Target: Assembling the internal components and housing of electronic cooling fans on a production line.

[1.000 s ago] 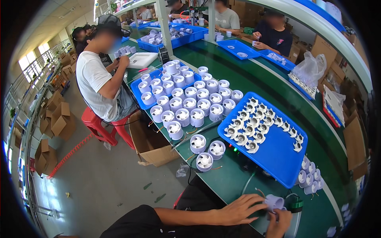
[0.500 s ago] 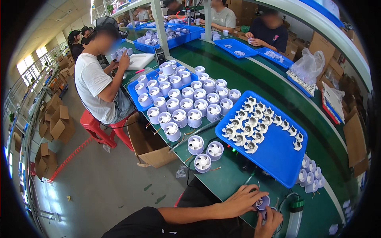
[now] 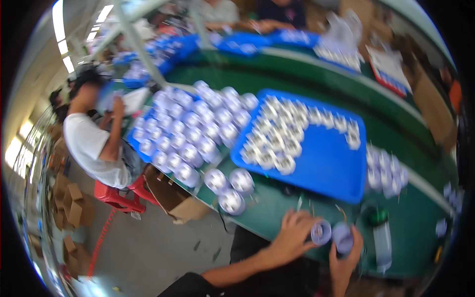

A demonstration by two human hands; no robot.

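In front of me, over the near edge of the green bench, I hold two pale purple round fan housings side by side. My left hand (image 3: 296, 233) grips the left fan housing (image 3: 321, 231), whose open end faces up and shows small parts inside. Around the right fan housing (image 3: 342, 238) are the thumb and fingers of my right hand (image 3: 349, 255). A small gap separates the two housings. Thin wires (image 3: 341, 213) show just beyond them. The picture is blurred, so finer details inside the housings are hard to make out.
A blue tray (image 3: 326, 171) holds several white fan impellers (image 3: 277, 133). Many assembled fans (image 3: 193, 128) stand left of it, more (image 3: 386, 171) at right. A green-capped clear bottle (image 3: 382, 242) is beside my right hand. A seated co-worker in a white shirt (image 3: 91, 141) is at left.
The view has swung and blurred. My hands, earlier close together with one housing above the other, are now farther apart, with the two housings side by side.
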